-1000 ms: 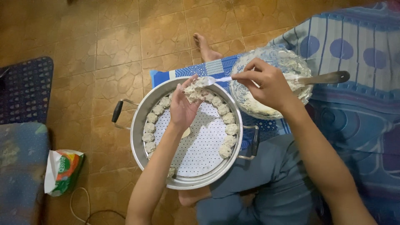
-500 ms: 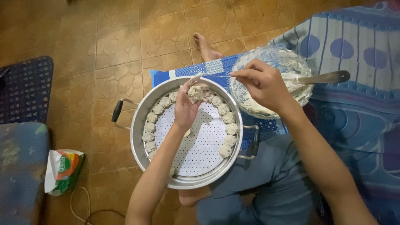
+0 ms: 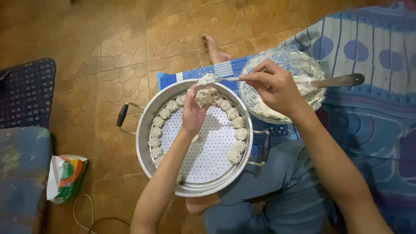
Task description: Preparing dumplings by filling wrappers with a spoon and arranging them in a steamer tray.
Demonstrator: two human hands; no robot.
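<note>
My left hand [image 3: 193, 113] is over the far side of a round metal steamer tray [image 3: 145, 151] and pinches a pale dumpling [image 3: 203, 96] between its fingers. My right hand [image 3: 272, 88] grips a small spoon [image 3: 211, 79] whose tip carries a bit of filling just above that dumpling. Several finished dumplings [image 3: 237, 125] line the tray's rim in an arc on its white perforated plate [image 3: 212, 151]. A bowl of pale filling [image 3: 299, 65] sits under my right hand, with a long metal handle [image 3: 342, 80] sticking out to the right.
A blue patterned cloth [image 3: 225, 69] lies under the tray and bowl on a brown tiled floor [image 3: 108, 52]. A bare foot [image 3: 213, 47] rests beyond the tray. A striped blue mat [image 3: 372, 47] is at right, a crumpled packet [image 3: 66, 177] and a blue cushion [image 3: 19, 173] at left.
My left hand has lifted slightly and turned the dumpling towards the spoon. The spoon tip has stayed just above it, and my right hand has barely shifted.
</note>
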